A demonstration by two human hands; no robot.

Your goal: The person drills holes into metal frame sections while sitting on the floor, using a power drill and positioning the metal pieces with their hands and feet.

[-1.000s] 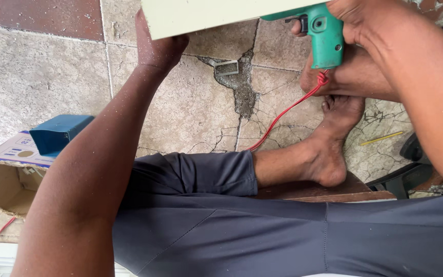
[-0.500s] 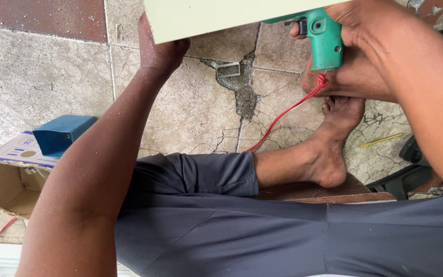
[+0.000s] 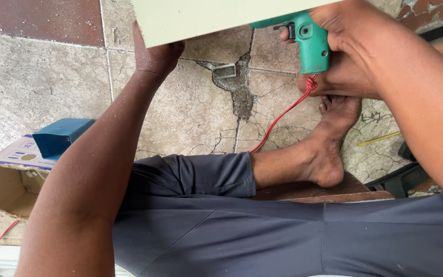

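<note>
The person sits on a cracked stone-tile floor (image 3: pixel 52 87), and the right hand (image 3: pixel 352 31) is wrapped tight around the pistol grip of a green electric drill (image 3: pixel 308 41) at the top of the view, its nose hidden behind the pale green panel (image 3: pixel 206 18). The drill looks like hard plastic with some weight in it, rigid and easy to hold by the handle, where the red cord (image 3: pixel 283 115) leaves it and trails down over the floor past a bare foot (image 3: pixel 329 149). The panel seems stiff and flat, best steadied at its lower edge, and that is where the left hand (image 3: pixel 155 51) is, pressed up against it; whether those fingers are curled over the edge I cannot tell. The left forearm runs long and nearly straight up from the lap, while the right arm comes in bent from the side. A blue box (image 3: pixel 60 136) rests on a torn cardboard carton (image 3: pixel 6 184) by the left elbow.
</note>
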